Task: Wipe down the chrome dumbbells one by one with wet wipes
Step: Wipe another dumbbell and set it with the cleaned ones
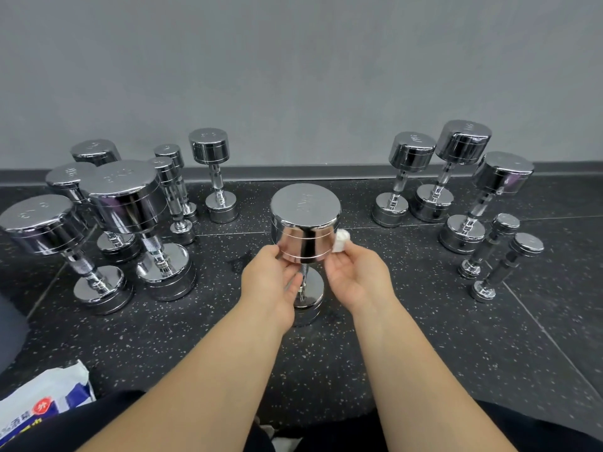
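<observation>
Dumbbells of chrome stand upright on the black speckled floor, in front of a grey wall. The left group counts seven pieces that stand close together. The right group counts five, two of them much smaller and nearer to the person.

Between the two groups, apart from both, stands the middle dumbbell. Its lower head rests on the floor and its upper head is directly between the two hands. The handle is mostly hidden behind them.

The left hand holds the upper head from the left. The thumb lies on the shiny side wall near the lower rim and the fingers curl under the head, so this grip is closed on the middle dumbbell.

The right hand is at the right side of the same head. Its grip is closed on a small bunched white wet wipe, pinched between the thumb and the fingertips. The wet wipe sticks out above the fingers and touches the right side wall of the upper head. The hand itself stays just beside the metal, slightly lower than the wipe.

Both forearms are bare. At the lower left a pack of wet wipes, white and blue, lies on the floor beside the person's dark clothing, well apart from the middle dumbbell.
</observation>
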Available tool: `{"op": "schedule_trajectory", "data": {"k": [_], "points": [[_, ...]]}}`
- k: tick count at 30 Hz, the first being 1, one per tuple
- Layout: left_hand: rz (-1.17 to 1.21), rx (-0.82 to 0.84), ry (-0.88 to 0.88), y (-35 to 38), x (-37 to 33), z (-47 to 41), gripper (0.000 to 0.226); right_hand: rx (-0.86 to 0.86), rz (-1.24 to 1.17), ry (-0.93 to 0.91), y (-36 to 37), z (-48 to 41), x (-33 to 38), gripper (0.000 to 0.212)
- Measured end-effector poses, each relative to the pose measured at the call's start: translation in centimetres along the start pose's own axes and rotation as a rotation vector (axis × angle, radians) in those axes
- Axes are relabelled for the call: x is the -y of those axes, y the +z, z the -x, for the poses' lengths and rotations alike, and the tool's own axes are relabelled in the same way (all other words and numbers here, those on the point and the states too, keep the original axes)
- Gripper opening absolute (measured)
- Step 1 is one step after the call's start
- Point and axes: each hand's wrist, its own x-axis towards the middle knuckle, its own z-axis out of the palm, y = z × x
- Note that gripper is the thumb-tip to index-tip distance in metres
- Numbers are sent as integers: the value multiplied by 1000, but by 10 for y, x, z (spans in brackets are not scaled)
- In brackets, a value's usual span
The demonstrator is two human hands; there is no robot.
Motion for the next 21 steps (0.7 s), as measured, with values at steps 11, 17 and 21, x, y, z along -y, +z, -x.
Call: {"op": "schedule_trajectory", "data": {"k": [11, 17, 21], "points": [[-10, -52, 1, 3, -4, -11, 23, 73, 90, 67, 5, -9, 3, 23], [-245, 99, -119, -2, 0, 8, 34, 104, 483, 5, -15, 11, -16, 34], [-364, 184, -119, -14, -2, 11, 21, 18, 804, -130, -15, 24, -18, 18]]}}
